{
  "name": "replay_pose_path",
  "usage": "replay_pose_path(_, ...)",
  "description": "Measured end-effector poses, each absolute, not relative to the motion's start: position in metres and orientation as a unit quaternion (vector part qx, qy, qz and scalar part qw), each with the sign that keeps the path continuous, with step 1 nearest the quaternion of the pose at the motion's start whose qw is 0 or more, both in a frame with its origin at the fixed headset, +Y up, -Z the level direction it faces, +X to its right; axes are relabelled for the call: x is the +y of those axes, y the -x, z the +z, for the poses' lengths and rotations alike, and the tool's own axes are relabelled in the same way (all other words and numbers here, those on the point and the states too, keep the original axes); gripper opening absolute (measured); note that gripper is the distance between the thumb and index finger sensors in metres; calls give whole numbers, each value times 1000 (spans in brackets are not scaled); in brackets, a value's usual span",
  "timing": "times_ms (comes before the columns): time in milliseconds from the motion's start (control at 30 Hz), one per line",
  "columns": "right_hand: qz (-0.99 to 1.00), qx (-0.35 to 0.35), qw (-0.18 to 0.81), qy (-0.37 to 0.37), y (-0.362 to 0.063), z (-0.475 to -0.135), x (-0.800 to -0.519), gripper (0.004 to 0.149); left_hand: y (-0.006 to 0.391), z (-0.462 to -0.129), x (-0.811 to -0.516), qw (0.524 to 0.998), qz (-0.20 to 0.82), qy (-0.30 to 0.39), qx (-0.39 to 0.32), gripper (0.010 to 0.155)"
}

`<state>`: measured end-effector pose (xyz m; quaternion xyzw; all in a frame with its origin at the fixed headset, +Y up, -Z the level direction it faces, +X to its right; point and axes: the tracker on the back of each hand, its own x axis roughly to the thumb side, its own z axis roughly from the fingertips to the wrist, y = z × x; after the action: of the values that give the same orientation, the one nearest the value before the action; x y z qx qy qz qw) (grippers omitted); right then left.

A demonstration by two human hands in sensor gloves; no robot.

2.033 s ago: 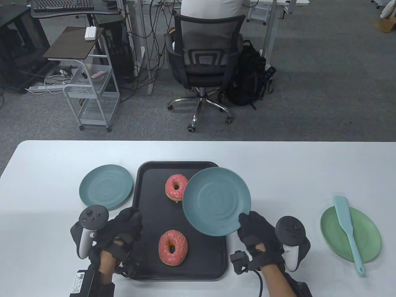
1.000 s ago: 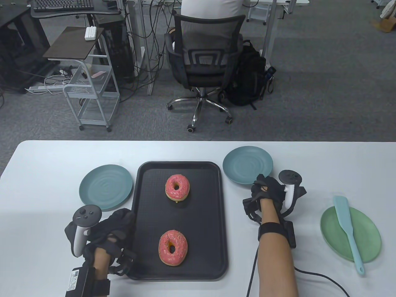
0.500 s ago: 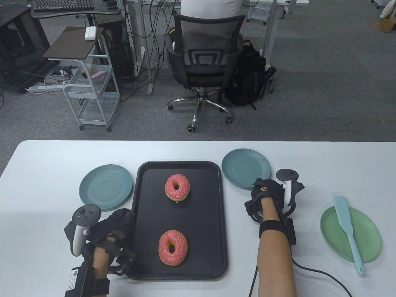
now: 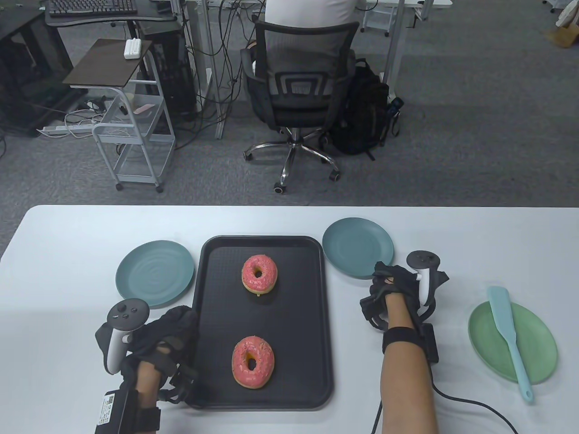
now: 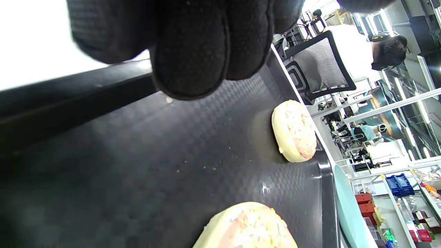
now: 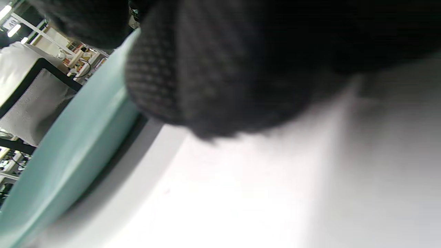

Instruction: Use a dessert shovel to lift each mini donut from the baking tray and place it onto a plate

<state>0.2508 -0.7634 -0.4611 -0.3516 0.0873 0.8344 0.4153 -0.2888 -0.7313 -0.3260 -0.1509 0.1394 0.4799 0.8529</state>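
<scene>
Donuts with pink icing, far (image 4: 259, 273) and near (image 4: 253, 361), lie on the black baking tray (image 4: 289, 389), a teal plate (image 4: 357, 246) just right for unloading. Left hand (image 4: 169, 334) rests on the tray's edge, steadying it. Right hand (image 4: 393, 282) fingers (image 6: 206, 82) touch the plate's near rim; whether they pinch it I cannot tell

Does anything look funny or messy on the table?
Nothing is spilled or broken. Both pink donuts sit flat on the black tray. The only odd bit: the blue dessert shovel lies across the green plate, where a donut might go, its handle sticking out over the plate's near edge.
</scene>
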Motion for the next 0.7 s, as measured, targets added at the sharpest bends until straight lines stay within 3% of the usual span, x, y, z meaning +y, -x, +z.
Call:
replay_pose_path(267, 874, 13, 424, 239, -247, -435, -709, 59, 295, -325, -737, 857, 468, 148, 159, 57)
replay_pose_path(433, 915, -28, 374, 150, -233, -402, -669, 68, 304, -323, -737, 858, 463, 125, 181, 66)
replay_pose_path(700, 970, -41, 237, 46, -219, -342, -681, 81, 300, -321, -738, 872, 436, 115, 190, 73)
